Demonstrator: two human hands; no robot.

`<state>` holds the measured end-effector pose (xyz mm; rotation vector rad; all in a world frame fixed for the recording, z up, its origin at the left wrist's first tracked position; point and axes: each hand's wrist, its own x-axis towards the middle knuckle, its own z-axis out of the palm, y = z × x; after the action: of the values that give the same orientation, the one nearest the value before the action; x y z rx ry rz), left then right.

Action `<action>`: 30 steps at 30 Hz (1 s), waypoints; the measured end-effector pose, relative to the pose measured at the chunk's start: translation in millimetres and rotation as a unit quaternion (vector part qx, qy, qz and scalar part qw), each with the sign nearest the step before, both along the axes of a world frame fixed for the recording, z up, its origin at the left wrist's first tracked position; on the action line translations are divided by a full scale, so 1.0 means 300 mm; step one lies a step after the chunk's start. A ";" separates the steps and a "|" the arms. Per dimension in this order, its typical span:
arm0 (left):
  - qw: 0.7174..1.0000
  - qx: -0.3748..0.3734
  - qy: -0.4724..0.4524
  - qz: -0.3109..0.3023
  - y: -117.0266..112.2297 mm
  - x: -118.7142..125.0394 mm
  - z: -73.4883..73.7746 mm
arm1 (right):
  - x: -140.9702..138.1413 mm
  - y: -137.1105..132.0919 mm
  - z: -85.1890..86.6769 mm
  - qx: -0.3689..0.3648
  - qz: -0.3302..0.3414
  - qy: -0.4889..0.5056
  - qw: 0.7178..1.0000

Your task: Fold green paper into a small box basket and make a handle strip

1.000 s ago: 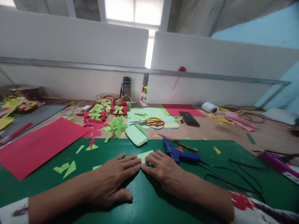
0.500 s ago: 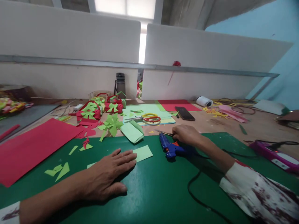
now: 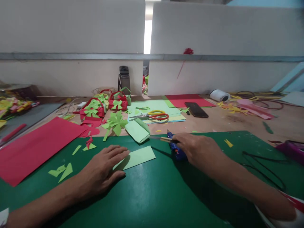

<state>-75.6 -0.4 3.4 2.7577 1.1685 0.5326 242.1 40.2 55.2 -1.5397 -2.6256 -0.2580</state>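
Observation:
A light green paper strip [image 3: 142, 156] lies on the green cutting mat [image 3: 142, 202]. My left hand [image 3: 106, 169] rests on the strip's left end, fingers stretched out and thumb apart. In my right hand [image 3: 196, 145] is a slim craft knife [image 3: 165, 139] with a brass-coloured shaft; its blurred blade points left, above the mat. Behind that hand, the blue glue gun [image 3: 176, 148] lies on the mat, partly hidden. A folded light green paper piece [image 3: 137, 130] sits at the mat's far edge, close to the blade tip.
Yellow-and-red scissors [image 3: 155, 116] lie on light green sheets, with a phone [image 3: 196, 109] to their right. A red sheet [image 3: 40, 148], green scraps [image 3: 62, 171] and small red paper baskets [image 3: 92, 109] are on the left. Black cord [image 3: 263, 167] loops across the right side.
My right hand has lifted the craft knife and moved it nearer, past the glue gun. My left hand has shifted slightly left, uncovering more of the strip. The view has tilted down.

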 end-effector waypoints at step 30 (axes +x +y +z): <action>0.989 -0.121 -0.047 -0.073 0.027 -0.027 0.024 | 0.017 -0.042 -0.085 0.009 0.024 -0.004 1.000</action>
<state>-83.8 7.8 10.6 2.5556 0.9333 0.4644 247.2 27.7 29.7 -1.4701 -2.6550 -0.2852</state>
